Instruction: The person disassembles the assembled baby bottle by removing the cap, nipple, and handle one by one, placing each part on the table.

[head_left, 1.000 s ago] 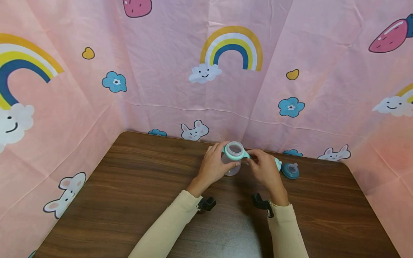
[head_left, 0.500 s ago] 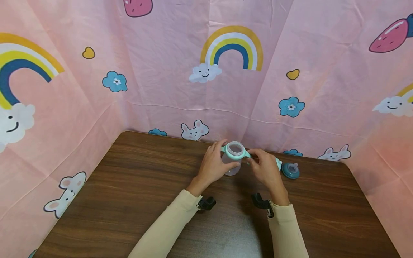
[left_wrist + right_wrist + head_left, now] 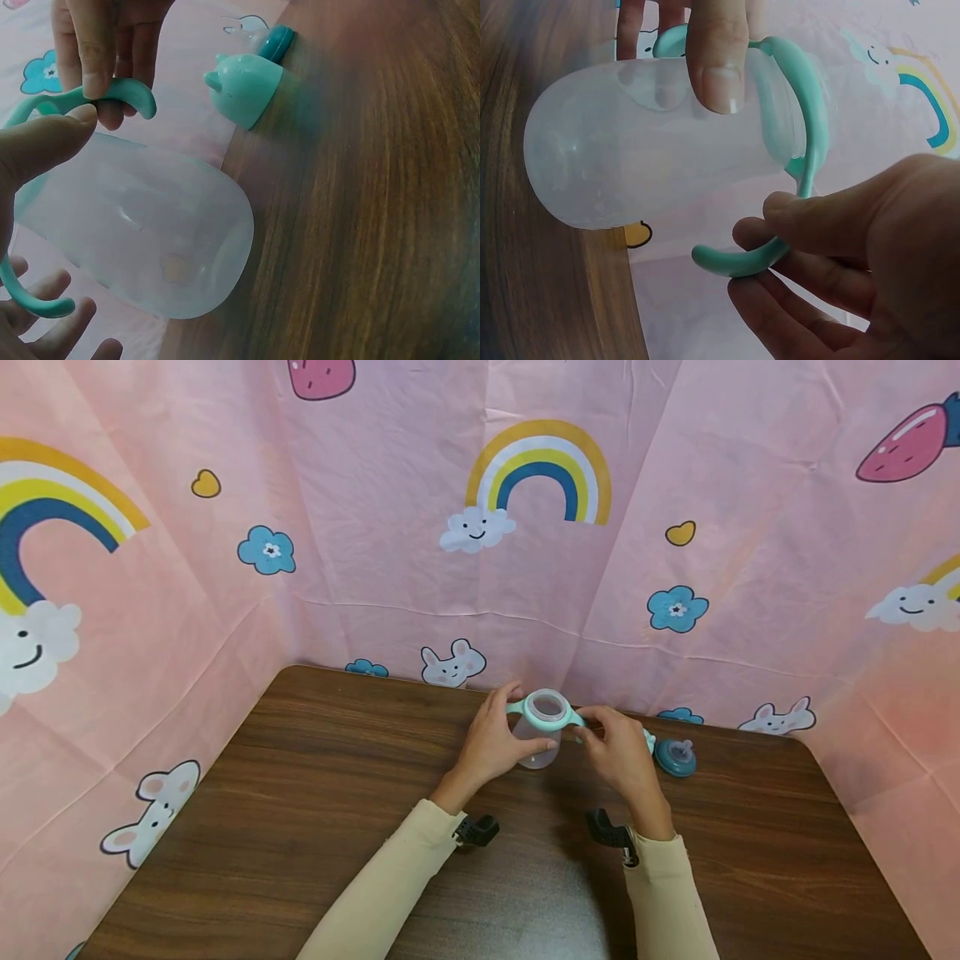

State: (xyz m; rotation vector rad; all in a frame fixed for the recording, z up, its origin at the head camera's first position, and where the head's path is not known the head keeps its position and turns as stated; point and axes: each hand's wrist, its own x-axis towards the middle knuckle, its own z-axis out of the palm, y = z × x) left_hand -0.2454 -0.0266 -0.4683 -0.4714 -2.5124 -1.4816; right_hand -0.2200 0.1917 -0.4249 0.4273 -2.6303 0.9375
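A translucent baby bottle (image 3: pixel 538 747) with no cap stands upright at the back of the table, its round mouth facing up. Around its neck sits a mint-green handle ring (image 3: pixel 808 97) with two curved handles. My right hand (image 3: pixel 617 752) pinches the right handle (image 3: pixel 735 261) between thumb and fingers. The thumb of my left hand (image 3: pixel 487 735) rests along the bottle's side, while its other fingers spread loosely past the left handle (image 3: pixel 41 303). That handle shows in the gap between thumb and fingers.
Right of the right hand are a mint-green animal-eared cap (image 3: pixel 244 90) and a teal collar with a clear nipple (image 3: pixel 677 758). A pink patterned cloth (image 3: pixel 555 610) hangs right behind the back edge of the wooden table (image 3: pixel 300 793).
My left hand has shifted slightly left and its fingers have spread away from the left handle, so more of it shows. The bottle and my right hand have hardly moved.
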